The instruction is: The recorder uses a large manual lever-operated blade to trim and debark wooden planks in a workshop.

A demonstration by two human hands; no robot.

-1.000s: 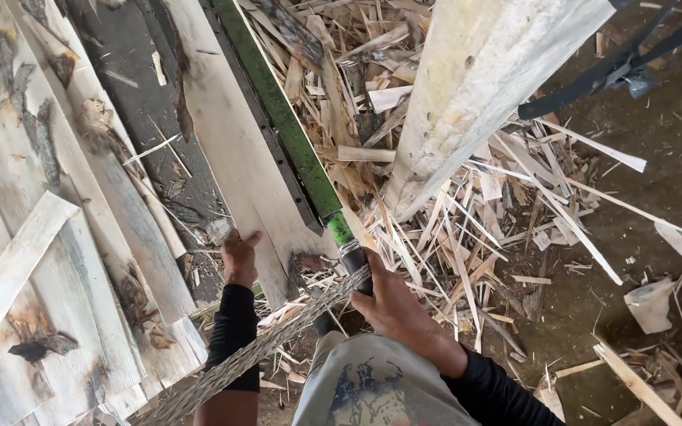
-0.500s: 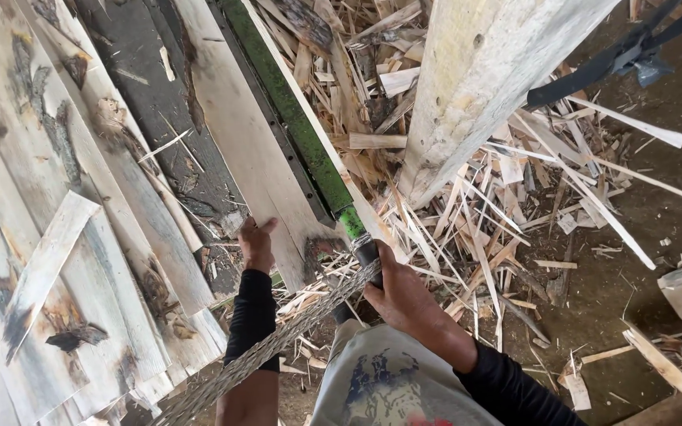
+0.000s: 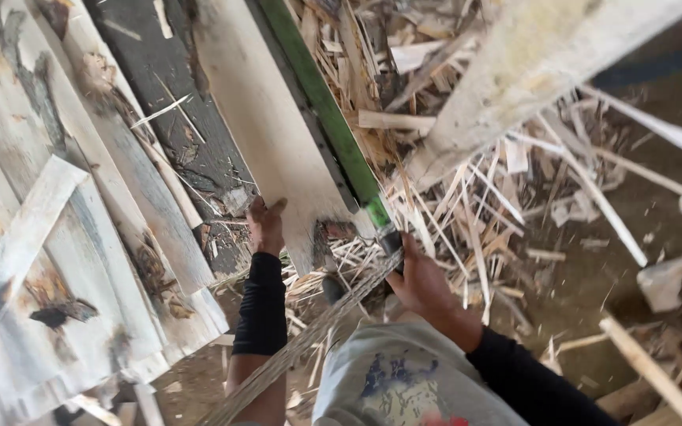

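Amid splintered offcuts on a dirt floor, seen from above: left hand (image 3: 266, 225) set on the near end of a pale board (image 3: 266, 134), fingers curled over its lower edge. Right hand (image 3: 420, 280) closed around the near end of a long, thin rough strip (image 3: 309, 343), knuckles up, just below the tip of a green rail (image 3: 329, 110). Board lying flat and slanting away toward upper left, flush beside the green rail along its right edge. Strip running from the right hand down to lower left, passing under the left forearm in its black sleeve (image 3: 264, 304). Weathered grey-white planks (image 3: 80, 237) stacked at left, one loose slat (image 3: 29, 229) lying across them. Thick pale post (image 3: 530, 71) leaning overhead at upper right. Heap of wood slivers (image 3: 483, 205) spread beneath post and rail, reaching right across the ground.
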